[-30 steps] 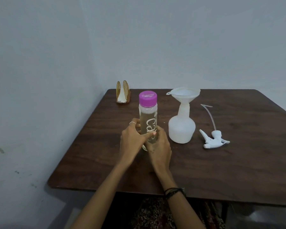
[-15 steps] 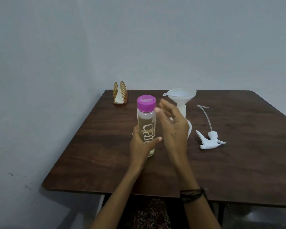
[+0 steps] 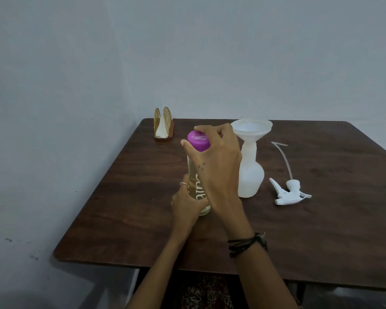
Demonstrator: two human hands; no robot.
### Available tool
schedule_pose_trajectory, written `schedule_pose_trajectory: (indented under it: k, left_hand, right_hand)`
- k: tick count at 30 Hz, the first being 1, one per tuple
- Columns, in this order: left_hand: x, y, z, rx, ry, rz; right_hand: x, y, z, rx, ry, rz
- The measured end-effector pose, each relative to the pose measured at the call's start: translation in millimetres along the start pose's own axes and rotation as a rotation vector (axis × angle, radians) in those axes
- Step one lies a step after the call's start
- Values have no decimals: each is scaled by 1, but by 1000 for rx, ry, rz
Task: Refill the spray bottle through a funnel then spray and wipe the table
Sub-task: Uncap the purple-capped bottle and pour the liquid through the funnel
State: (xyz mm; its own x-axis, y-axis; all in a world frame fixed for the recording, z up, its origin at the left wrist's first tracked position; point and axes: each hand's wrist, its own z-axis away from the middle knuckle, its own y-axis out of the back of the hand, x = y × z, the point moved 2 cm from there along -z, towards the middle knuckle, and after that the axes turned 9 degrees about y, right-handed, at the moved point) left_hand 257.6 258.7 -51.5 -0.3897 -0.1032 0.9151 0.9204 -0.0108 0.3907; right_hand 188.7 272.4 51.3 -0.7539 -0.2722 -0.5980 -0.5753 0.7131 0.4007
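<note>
Bare forearms, no sleeves. Thin ring (image 3: 184, 184) on one of the left hand (image 3: 186, 205) fingers. Small cluster of dark dots (image 3: 202, 166) marked on the back of the right hand (image 3: 218, 166). Several black cord bracelets (image 3: 247, 244) stacked around the right wrist. Dark patterned garment (image 3: 206, 291) near the bottom edge.

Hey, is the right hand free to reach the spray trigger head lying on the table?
Probably not yet: the right hand grips the purple cap. Otherwise the way to the spray head looks open, right of the spray bottle.
</note>
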Motion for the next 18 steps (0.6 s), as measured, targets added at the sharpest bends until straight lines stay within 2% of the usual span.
schedule_pose_trajectory:
  k: [5,9,12,14,18]
  left_hand:
    - [0,2,-3,11,-3,-9]
    - [-12,3,-12,-47,43,40]
    - [-14,2,-14,-54,11,30]
    - [-12,1,-13,-54,-11,35]
    - [-15,-2,-14,-47,-13,63]
  right_hand:
    - [6,5,-6,-80,55,-33]
    - [19,15,-13,-243,33,-377]
    - [32,20,-14,-389,-37,-732]
    - [37,21,-15,-474,-61,-824]
    - [45,18,-8,-429,-103,-881]
